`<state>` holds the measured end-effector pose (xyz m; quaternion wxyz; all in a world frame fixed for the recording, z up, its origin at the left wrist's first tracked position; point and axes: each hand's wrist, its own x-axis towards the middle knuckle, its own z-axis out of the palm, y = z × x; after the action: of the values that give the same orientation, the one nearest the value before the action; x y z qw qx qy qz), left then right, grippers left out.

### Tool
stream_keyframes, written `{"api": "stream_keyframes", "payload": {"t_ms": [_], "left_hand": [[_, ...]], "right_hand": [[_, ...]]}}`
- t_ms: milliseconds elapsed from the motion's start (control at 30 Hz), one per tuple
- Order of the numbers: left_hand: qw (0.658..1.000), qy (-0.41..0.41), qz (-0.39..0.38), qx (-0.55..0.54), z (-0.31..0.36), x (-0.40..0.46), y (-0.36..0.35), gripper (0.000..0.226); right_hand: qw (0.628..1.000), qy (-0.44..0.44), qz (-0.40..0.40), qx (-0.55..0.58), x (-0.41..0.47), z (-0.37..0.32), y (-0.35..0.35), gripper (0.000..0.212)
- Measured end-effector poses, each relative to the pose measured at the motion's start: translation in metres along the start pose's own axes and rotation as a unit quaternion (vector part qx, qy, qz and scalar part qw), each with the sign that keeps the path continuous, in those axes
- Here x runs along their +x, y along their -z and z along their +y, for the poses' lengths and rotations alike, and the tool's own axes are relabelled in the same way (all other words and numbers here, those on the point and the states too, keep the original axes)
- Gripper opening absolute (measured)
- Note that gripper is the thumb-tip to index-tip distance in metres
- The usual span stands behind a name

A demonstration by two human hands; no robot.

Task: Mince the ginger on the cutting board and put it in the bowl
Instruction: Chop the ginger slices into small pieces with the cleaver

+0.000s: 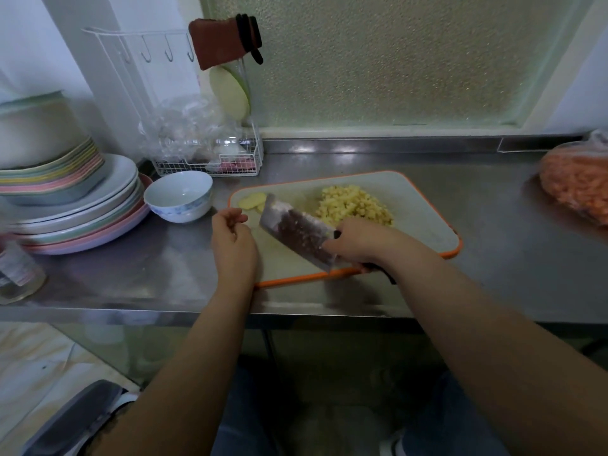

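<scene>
- Ginger: a heap of minced ginger (355,205) lies on the upper middle of the cutting board (424,225), and a few uncut ginger slices (251,201) sit at the board's upper left corner, apart from the heap.
- Cleaver (297,232): the blade is tilted, its tip pointing to the upper left toward the slices, its handle end to the lower right. Bits of ginger cling to the flat of the blade.
- Your right hand (358,243) has its fingers wrapped round the cleaver handle, just below the minced heap.
- Your left hand (232,240) rests over the board's left edge, fingers loosely curled and holding nothing.
- Governing relation: the uncut slices lie up and left of the blade tip, just above your left hand. That hand is the nearer one to steady them; the blade's long axis already points their way.
- Bowl (177,199): white, holding no ginger, on the steel counter (138,271) just left of the board, near your left hand.
- Judgement: mincing is mostly done; the slices and the transfer remain.
- Surroundings: stacked plates (75,205) at far left.
</scene>
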<state>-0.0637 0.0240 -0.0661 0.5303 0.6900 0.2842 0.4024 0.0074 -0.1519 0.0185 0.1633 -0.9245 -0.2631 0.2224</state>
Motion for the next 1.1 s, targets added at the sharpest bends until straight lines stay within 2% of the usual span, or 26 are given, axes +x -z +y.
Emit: {"api": "stream_keyframes", "payload": {"t_ms": [133, 367, 567, 733, 867, 1100], "left_hand": [[0.998, -0.009, -0.026, 0.050, -0.001, 0.000, -0.002, 0.022], [0.994, -0.014, -0.055, 0.099, -0.003, 0.001, -0.002, 0.022], [0.992, -0.013, -0.058, 0.108, -0.001, -0.001, -0.003, 0.020], [0.987, -0.034, -0.062, 0.144, 0.001, -0.001, -0.008, 0.020], [0.981, -0.063, -0.060, 0.172, 0.003, -0.003, -0.012, 0.022], [0.977, -0.070, -0.073, 0.190, 0.005, -0.006, -0.014, 0.021]], "right_hand": [[0.999, -0.009, 0.025, -0.043, 0.012, 0.024, 0.013, 0.027], [0.997, -0.037, 0.059, 0.016, 0.029, 0.059, 0.034, 0.035], [0.994, -0.059, 0.079, 0.042, 0.038, 0.078, 0.048, 0.033], [0.992, -0.042, 0.090, 0.072, 0.034, 0.084, 0.053, 0.031], [0.991, -0.021, 0.069, 0.110, 0.026, 0.079, 0.057, 0.025], [0.999, 0.009, 0.019, 0.049, 0.023, 0.059, 0.030, 0.024]]}}
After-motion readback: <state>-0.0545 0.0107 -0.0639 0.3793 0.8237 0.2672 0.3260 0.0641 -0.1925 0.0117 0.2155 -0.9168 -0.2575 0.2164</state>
